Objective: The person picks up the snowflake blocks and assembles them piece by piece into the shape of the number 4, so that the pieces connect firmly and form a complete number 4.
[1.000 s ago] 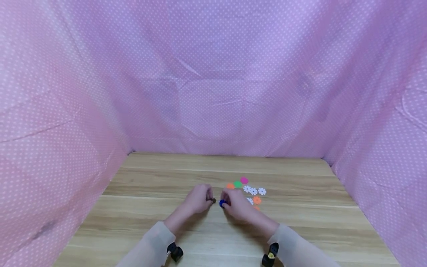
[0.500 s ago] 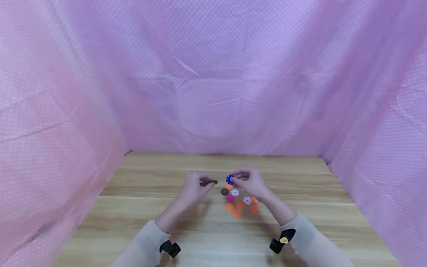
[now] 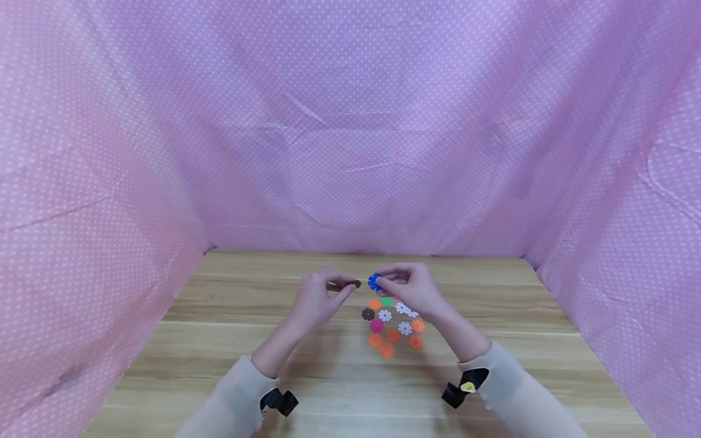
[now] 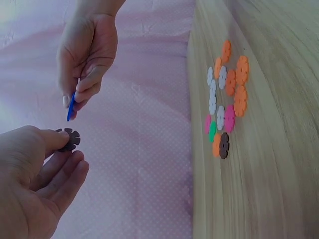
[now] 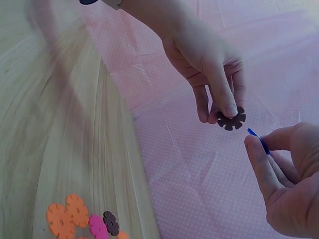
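My left hand (image 3: 323,296) pinches a dark brown notched disc (image 4: 71,140) between thumb and fingers, its slotted rim sticking out past the fingertips. Opposite it, my right hand (image 3: 412,289) pinches a blue notched disc (image 3: 375,281) by one side. Both discs are raised above the table and face each other with a small gap between them. Seen from the right wrist, the blue disc (image 5: 258,141) is nearly edge-on and the brown disc (image 5: 232,119) shows its flat face. The two pieces look like snowflake-style interlocking building discs.
Below the hands, loose discs lie on the wooden table (image 3: 219,340): several orange ones (image 3: 386,350), several white ones (image 3: 404,328), a magenta one (image 3: 376,326), a green one (image 3: 386,301) and a brown one (image 3: 368,314). Pink dotted cloth (image 3: 350,182) hangs around the table's back and sides.
Both hands have risen from low over the table, carrying the brown and blue discs up and away from me. Loose discs earlier hidden beneath the right hand now show.
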`<state>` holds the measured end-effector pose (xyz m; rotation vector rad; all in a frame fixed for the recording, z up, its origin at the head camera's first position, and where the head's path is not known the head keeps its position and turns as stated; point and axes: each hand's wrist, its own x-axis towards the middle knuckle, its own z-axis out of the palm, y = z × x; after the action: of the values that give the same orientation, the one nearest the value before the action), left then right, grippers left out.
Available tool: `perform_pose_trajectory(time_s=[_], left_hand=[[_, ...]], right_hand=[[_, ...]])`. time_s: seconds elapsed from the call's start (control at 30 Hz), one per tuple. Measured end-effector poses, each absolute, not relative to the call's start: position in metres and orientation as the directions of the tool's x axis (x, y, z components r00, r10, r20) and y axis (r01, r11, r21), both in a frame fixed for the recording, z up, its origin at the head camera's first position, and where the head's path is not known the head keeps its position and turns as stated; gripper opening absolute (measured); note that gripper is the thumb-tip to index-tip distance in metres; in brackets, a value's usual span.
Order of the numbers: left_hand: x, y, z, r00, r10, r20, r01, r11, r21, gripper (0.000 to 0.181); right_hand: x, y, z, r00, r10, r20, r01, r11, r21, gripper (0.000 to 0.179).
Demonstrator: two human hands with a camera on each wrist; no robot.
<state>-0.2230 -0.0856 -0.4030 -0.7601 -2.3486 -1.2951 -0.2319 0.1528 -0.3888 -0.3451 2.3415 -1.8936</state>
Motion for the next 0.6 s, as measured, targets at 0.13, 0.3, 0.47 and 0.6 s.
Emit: perform_pose_trajectory(time_s=[0.13, 0.3, 0.47, 0.6], left_hand=[[-0.2217, -0.0828, -0.4025, -0.770, 0.292, 0.568, 0.636, 0.421, 0.647, 0.008], [-0.2201, -0.0796, -0.4023, -0.759, 0.308, 0.574, 0.650, 0.408, 0.641, 0.010], [-0.2205, -0.0768, -0.4039, -0.741, 0.325, 0.588, 0.670, 0.412, 0.617, 0.011], [-0.2222, -0.0761, -0.4062, -0.730, 0.329, 0.598, 0.681, 0.417, 0.602, 0.012]], right_hand=[[-0.2314, 0.1511, -0.3885, -0.969, -0.241, 0.062, -0.109, 0.188, -0.976, 0.024], [-0.2319, 0.1503, -0.3889, -0.969, -0.236, 0.065, -0.111, 0.188, -0.976, 0.024], [-0.2330, 0.1495, -0.3892, -0.968, -0.242, 0.071, -0.117, 0.184, -0.976, 0.024], [-0.2331, 0.1488, -0.3901, -0.968, -0.243, 0.065, -0.111, 0.181, -0.977, 0.025]])
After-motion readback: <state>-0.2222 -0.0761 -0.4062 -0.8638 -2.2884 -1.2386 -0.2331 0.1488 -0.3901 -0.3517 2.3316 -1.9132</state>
